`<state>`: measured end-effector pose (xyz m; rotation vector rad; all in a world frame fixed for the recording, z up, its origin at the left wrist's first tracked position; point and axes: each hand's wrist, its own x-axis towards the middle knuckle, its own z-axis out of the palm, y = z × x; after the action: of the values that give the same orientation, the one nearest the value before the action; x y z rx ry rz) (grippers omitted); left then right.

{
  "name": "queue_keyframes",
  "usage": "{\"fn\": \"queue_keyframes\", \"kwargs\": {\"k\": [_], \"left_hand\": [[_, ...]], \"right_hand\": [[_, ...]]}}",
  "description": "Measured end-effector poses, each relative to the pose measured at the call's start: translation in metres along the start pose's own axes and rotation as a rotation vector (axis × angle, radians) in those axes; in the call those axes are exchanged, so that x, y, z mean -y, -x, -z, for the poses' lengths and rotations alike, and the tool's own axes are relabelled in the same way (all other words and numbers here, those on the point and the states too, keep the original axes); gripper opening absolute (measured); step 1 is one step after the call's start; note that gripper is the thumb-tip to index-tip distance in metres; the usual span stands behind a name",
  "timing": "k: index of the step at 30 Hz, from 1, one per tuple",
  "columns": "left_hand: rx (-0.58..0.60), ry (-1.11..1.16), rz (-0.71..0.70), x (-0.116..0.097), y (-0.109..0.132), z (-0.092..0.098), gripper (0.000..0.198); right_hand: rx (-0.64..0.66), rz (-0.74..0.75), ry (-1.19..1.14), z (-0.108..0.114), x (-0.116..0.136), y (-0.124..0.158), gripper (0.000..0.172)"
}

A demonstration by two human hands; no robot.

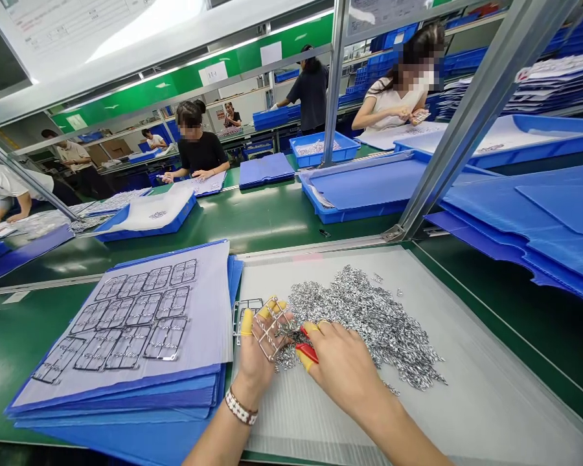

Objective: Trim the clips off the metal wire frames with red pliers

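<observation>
My left hand (257, 353), with yellow finger cots on its fingertips, holds up a square metal frame (271, 329) with small twisted pieces across it. My right hand (342, 362) is closed around red-handled pliers (307, 353), their jaws at the right edge of the frame, partly hidden by my fingers. Behind both hands spreads a heap of small silvery metal pieces (364, 323) on a whitish sheet (476, 408). Another metal frame (240, 314) lies partly behind my left hand. To the left, several similar frames (143, 307) lie in rows on white paper (208, 336).
Blue sheets (126, 433) are stacked under the paper. A slanted metal post (466, 123) rises behind the whitish sheet. Blue trays (364, 217) stand on the green bench (252, 217) beyond. More blue sheets (539, 213) lie at right. Several people work across the bench.
</observation>
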<state>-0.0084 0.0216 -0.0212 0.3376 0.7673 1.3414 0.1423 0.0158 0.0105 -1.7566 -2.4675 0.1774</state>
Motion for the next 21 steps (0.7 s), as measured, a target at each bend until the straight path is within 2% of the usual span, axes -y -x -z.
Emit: {"fn": "queue_keyframes", "kwargs": {"k": [4, 8, 14, 18, 21], "left_hand": [[-0.043, 0.017, -0.036, 0.0, -0.002, -0.003, 0.056], [-0.036, -0.006, -0.056, 0.004, -0.002, -0.005, 0.057], [-0.069, -0.063, -0.101, 0.01, -0.002, -0.001, 0.055], [-0.07, -0.076, -0.095, 0.01, -0.001, -0.002, 0.056], [-0.052, -0.115, -0.109, 0.008, 0.001, -0.001, 0.057]], "right_hand": [[-0.018, 0.046, -0.055, -0.004, 0.008, 0.003, 0.02], [-0.003, 0.053, -0.067, -0.009, 0.014, 0.001, 0.02], [0.032, 0.063, -0.054, -0.006, 0.017, -0.002, 0.022], [0.076, 0.056, -0.111, -0.002, 0.012, 0.0, 0.028], [0.067, 0.037, -0.293, -0.001, 0.0, 0.001, 0.029]]}}
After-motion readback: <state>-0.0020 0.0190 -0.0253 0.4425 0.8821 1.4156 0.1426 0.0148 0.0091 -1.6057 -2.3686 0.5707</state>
